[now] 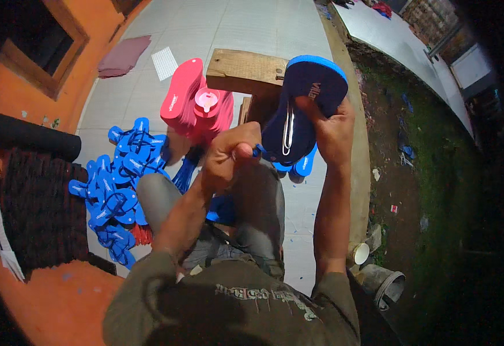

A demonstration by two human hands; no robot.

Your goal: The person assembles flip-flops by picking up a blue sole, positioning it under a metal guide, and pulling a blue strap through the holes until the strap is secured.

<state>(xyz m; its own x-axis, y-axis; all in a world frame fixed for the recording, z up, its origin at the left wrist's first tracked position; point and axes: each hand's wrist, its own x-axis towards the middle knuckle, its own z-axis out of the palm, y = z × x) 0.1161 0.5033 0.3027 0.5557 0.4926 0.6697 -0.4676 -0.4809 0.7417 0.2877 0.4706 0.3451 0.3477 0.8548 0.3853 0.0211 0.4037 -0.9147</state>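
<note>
The right hand (331, 131) grips the dark navy foam sandal sole with a bright blue rim (304, 109) at its right edge, thumb pressed on the upper face, a little above the centre of the frame. The left hand (229, 157) is closed in a fist and pinches the end of a blue strap (259, 151) at the lower tip of this sole. A thin metal wire tool (288, 130) lies along the sole.

Behind the hands stands a rough wooden block (243, 70) on a floor of pale grey tiles (252, 26). Left of the block leans a stack of pink foam soles (197, 101). At the left of the frame a heap of blue rubber straps (116, 184) lies on the floor, beside a black foam roll (27, 141) and an orange wall (38, 300). On the right side there is dark ground with grass (425, 173), and at the lower right a white cup (360, 252) near a grey bucket (387, 285).
</note>
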